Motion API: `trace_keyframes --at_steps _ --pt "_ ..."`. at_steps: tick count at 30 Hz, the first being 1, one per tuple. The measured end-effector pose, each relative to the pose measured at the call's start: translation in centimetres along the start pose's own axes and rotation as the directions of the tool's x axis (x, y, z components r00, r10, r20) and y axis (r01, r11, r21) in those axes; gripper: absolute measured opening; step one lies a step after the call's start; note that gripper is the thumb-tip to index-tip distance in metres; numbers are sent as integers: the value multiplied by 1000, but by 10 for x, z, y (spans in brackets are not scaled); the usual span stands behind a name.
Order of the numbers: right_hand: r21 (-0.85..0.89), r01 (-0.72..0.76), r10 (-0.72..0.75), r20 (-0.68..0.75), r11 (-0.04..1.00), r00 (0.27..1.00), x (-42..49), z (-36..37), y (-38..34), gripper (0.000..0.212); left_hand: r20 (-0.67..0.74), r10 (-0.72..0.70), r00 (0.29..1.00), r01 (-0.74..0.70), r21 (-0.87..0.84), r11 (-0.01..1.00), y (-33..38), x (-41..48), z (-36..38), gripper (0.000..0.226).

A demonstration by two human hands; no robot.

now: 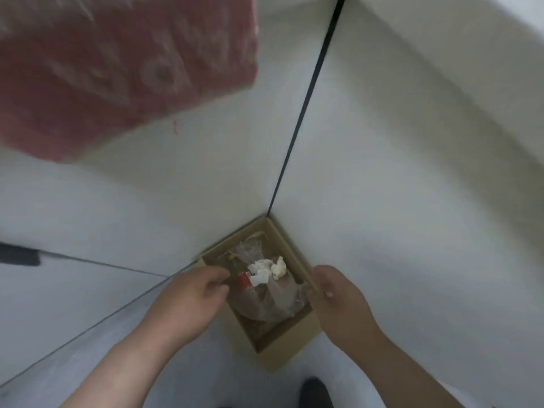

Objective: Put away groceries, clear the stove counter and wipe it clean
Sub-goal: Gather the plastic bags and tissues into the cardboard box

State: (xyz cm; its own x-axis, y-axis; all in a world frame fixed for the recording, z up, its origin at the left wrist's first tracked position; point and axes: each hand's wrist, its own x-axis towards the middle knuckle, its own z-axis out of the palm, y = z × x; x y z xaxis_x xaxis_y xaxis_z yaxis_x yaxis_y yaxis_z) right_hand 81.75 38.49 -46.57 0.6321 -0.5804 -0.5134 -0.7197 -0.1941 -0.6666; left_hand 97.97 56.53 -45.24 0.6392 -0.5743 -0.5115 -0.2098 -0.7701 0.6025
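Head view, looking down. Cardboard box (284,350) sits on the floor, pushed into a corner of pale panels. Inside: clear plastic bag (272,300), crumpled white paper (265,269) on top, something red (244,281) beside it. Right hand (338,293) grips the box's right rim, thumb over the edge. Left hand (191,293) at the left rim, fingers curled; cannot tell if it holds anything. Blurred red patterned sheet (117,69) upper left. Dark shoe (316,391) below.

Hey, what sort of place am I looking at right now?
Probably an indoor floor corner, perhaps in a home kitchen. A cardboard box holding crumpled paper and plastic wrappers sits on pale floor, where two white panels meet at a dark seam.
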Motion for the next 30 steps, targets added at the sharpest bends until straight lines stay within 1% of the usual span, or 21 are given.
trace_keyframes --at_steps 3,4,6,7,11,12,14,15,16,17,18,19,22,24,27,30 --pt "22 24 -21 -135 999 991 -47 -33 -41 31 21 44 999 -44 -13 999 30 -41 -43 21" --pt "37 18 -12 -158 999 987 -64 -44 -54 31 33 76 997 -75 -22 997 41 -55 -54 21" --pt "74 15 -2 -163 997 987 -96 -63 -79 27 54 143 988 -143 -3 990 61 -82 -74 31" --pt "92 20 -4 -172 996 985 -112 -73 -90 25 61 151 987 -152 10 988 73 -95 -83 33" --pt "132 17 18 -266 991 964 -177 -98 -119 32 95 199 975 -198 -18 980 114 -147 -108 31" --pt "144 23 19 -287 989 958 -193 -104 -124 33 105 219 970 -218 -20 976 126 -159 -113 34" --pt "179 28 30 -315 983 949 -227 -118 -137 31 108 273 956 -271 -29 962 149 -184 -123 52" --pt "196 31 36 -331 980 943 -243 -127 -143 38 92 292 952 -289 -38 956 160 -196 -129 58" --pt "204 40 37 -361 978 932 -260 -135 -145 48 92 307 947 -303 -52 952 171 -208 -134 59" --pt "203 52 32 -390 978 920 -277 -145 -146 53 91 317 944 -311 -71 948 183 -220 -139 58" --pt "194 55 30 -408 979 913 -293 -154 -147 48 84 334 939 -326 -95 941 193 -233 -143 56" --pt "200 58 32 -422 978 906 -311 -165 -152 38 89 360 929 -350 -109 930 205 -247 -148 53" --pt "210 92 21 -480 973 877 -365 -203 -164 31 125 431 894 -416 -128 900 246 -293 -164 48" --pt "200 85 31 -514 976 857 -397 -223 -165 31 133 459 878 -448 -105 888 264 -318 -169 32" --pt "209 114 37 -603 971 797 -436 -252 -163 31 124 484 866 -474 -106 874 299 -349 -173 21" --pt "243 139 54 -647 960 761 -484 -278 -151 31 111 576 810 -571 -78 817 332 -382 -163 21"
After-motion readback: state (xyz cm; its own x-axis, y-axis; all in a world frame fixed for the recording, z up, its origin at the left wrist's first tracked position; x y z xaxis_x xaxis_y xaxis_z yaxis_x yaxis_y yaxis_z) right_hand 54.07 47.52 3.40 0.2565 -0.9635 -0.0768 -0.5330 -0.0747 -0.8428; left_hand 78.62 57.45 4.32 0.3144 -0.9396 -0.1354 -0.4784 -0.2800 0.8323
